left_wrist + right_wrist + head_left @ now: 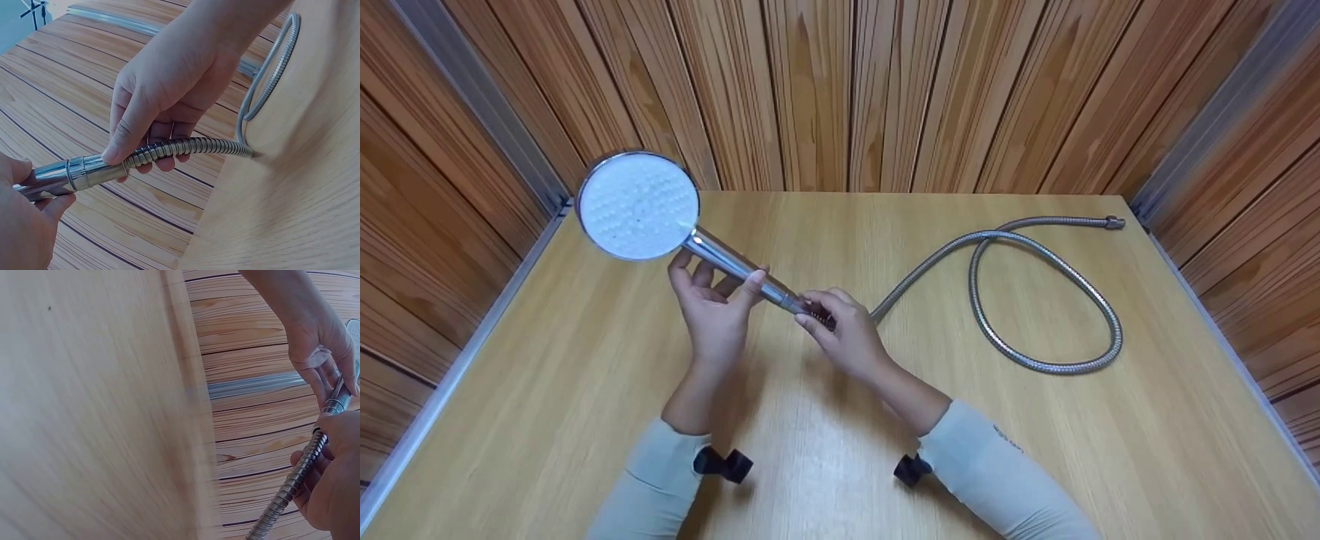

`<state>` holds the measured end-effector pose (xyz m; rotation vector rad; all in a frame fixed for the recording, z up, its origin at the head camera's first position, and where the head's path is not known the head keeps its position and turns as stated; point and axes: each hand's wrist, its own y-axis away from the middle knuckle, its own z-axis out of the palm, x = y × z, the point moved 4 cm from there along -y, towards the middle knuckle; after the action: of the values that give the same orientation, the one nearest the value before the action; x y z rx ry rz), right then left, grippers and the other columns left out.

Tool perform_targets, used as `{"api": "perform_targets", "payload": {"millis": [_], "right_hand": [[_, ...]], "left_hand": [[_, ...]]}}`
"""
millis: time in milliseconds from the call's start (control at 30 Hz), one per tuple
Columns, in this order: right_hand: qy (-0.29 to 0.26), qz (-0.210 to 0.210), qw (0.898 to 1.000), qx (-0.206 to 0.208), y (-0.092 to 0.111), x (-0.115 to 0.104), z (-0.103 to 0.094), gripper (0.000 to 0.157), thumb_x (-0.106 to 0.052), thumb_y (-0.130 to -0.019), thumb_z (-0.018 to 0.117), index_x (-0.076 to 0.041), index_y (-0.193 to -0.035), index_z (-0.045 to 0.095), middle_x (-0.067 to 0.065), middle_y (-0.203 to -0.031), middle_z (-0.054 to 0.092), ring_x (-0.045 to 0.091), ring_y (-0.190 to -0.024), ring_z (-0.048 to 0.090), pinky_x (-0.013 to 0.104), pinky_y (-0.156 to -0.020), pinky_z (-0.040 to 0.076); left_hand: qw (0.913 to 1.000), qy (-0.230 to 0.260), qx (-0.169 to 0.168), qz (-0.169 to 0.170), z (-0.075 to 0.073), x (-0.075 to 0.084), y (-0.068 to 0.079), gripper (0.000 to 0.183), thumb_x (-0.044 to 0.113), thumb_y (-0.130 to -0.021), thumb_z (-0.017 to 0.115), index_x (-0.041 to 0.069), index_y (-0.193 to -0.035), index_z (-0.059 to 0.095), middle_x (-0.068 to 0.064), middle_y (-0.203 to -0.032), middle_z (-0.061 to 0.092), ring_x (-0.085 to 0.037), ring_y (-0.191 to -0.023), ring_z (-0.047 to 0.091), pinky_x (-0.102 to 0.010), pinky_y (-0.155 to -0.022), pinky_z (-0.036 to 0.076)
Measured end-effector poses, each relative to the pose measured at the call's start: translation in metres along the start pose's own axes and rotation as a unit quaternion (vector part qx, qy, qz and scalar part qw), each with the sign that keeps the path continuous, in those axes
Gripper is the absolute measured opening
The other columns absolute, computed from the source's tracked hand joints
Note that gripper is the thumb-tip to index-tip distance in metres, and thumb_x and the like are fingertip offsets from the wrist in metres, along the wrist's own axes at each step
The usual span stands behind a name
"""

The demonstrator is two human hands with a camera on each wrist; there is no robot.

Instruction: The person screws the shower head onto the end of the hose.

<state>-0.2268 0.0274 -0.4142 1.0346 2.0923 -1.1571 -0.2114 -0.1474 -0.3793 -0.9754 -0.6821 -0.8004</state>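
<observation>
A chrome shower head (639, 206) with a round white spray face is held above the left part of the table, face up. My left hand (714, 319) grips its handle (727, 255) between thumb and fingers. My right hand (849, 337) pinches the end fitting (104, 173) of a flexible metal shower hose (1054, 367) where it meets the handle's lower end. In the left wrist view thumb and fingers lie around that fitting and the first ribs of the hose. Whether the threads are engaged is hidden.
The hose runs right and lies in a loop on the wooden table (840, 465), its free end nut (1114, 223) near the back right corner. Wood-panelled walls (810, 97) stand behind and at both sides. Black wrist mounts (724, 465) sit at both sleeves.
</observation>
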Motion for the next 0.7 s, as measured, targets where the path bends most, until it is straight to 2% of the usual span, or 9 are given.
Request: {"api": "perform_targets", "payload": {"millis": [100,267,500,700], "right_hand": [[-0.006,-0.007,1.0,-0.001,-0.0004,0.0006,-0.0002,0.032,-0.016,-0.092,0.068,0.0,-0.119,0.063,0.005,-0.092,0.063,0.013,-0.075,0.057,0.024,-0.064,0.053],[-0.018,-0.008,1.0,-0.006,-0.0002,0.0016,-0.0001,0.026,-0.018,-0.093,0.068,-0.003,-0.114,0.064,0.003,-0.095,0.064,0.012,-0.079,0.06,0.025,-0.067,0.055],[-0.031,-0.007,0.999,0.014,-0.0017,0.0,0.0003,0.031,-0.015,-0.081,0.081,-0.005,-0.106,0.066,0.003,-0.094,0.065,0.012,-0.08,0.06,0.025,-0.066,0.055],[-0.021,-0.001,1.0,0.007,-0.0002,-0.0001,0.001,0.025,-0.018,-0.087,0.074,-0.005,-0.107,0.068,0.002,-0.094,0.063,0.011,-0.078,0.058,0.023,-0.065,0.054]], "left_hand": [[1.0,-0.001,-0.001,0.003,-0.0001,-0.0001,0.0002,0.079,-0.009,-0.083,0.07,0.012,-0.14,0.02,-0.02,-0.122,0.05,-0.042,-0.098,0.065,-0.048,-0.082,0.057],[1.0,0.002,-0.001,-0.002,-0.0002,-0.0005,0.0004,0.078,-0.009,-0.084,0.07,0.012,-0.14,0.02,-0.02,-0.12,0.05,-0.048,-0.1,0.062,-0.048,-0.082,0.057],[1.0,-0.003,-0.006,0.0,0.0007,0.001,0.0011,0.078,-0.01,-0.084,0.069,0.012,-0.14,0.02,-0.02,-0.122,0.05,-0.045,-0.1,0.063,-0.047,-0.081,0.057],[1.0,0.0,-0.007,-0.002,-0.0003,0.0002,0.0014,0.078,-0.009,-0.084,0.071,0.013,-0.14,0.021,-0.02,-0.122,0.05,-0.042,-0.099,0.065,-0.048,-0.082,0.057]]}}
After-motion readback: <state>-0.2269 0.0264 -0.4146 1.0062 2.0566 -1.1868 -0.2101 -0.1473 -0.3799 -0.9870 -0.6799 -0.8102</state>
